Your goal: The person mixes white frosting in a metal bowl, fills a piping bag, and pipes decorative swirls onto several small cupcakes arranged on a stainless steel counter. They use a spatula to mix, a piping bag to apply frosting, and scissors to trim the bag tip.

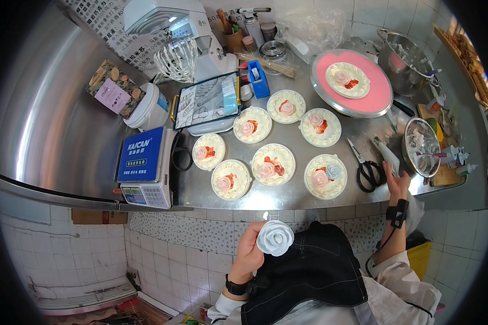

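In front of my apron, my left hand (249,250) is closed beneath a pale blue cream rose (275,238); whatever supports the rose is hidden. At the counter's right side, my right hand (398,184) has its fingers around a piping bag (387,153), whose tip lies toward the back and whose clear plastic trails past my wrist. Nearby is a small round cream cake (325,189) with a pink rose, a pale blue rose (333,171) and red pieces. Several similar cakes, such as this one (282,172), carry a pink rose and red pieces.
Black-handled scissors (367,174) and a metal bowl (421,154) flank the piping bag. A pink-topped turntable (374,89) bears another cake. Behind are a steel pot (398,59), a blue tape dispenser (259,81) and a stand mixer (200,54). A scale (146,194) stands at left.
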`<move>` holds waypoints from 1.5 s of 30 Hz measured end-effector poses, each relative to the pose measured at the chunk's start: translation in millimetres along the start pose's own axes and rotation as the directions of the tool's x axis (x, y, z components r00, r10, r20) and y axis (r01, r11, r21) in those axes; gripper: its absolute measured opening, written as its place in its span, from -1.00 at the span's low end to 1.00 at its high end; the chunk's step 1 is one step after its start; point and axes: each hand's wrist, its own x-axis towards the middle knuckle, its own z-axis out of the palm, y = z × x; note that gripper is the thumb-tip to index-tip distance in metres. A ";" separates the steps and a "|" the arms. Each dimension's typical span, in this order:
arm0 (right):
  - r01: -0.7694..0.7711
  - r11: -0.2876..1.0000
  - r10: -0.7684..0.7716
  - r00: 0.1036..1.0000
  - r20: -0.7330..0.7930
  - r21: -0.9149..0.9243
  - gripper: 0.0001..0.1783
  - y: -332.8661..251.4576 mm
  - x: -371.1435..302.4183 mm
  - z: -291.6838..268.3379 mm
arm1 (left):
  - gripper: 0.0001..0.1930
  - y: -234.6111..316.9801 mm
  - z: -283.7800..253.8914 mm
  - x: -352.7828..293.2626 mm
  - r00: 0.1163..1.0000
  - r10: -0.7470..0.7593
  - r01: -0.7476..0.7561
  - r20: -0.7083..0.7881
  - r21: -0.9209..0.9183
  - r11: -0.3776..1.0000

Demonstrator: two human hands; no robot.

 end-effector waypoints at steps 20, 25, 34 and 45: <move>0.199 0.835 -0.191 0.979 0.069 -0.514 -0.75 15.0 10.6 -9.8 | -0.71 -11.2 0.1 -8.4 0.985 0.112 -0.123 -0.129 -0.079 0.989; 0.245 0.843 -0.240 0.968 0.071 -0.480 -0.65 20.9 12.7 0.8 | -0.81 -8.8 4.5 -6.2 0.991 0.045 -0.057 -0.129 -0.084 0.995; 0.258 0.913 -0.295 0.953 -0.075 -0.316 -0.49 0.7 57.4 -7.7 | -0.84 -10.0 4.8 -10.1 0.989 0.081 -0.087 -0.127 -0.044 0.995; 0.247 0.876 -0.266 0.964 0.011 -0.415 -0.80 21.8 -5.7 -16.6 | -0.84 -6.2 6.5 -23.2 0.963 0.040 -0.030 -0.267 0.043 0.999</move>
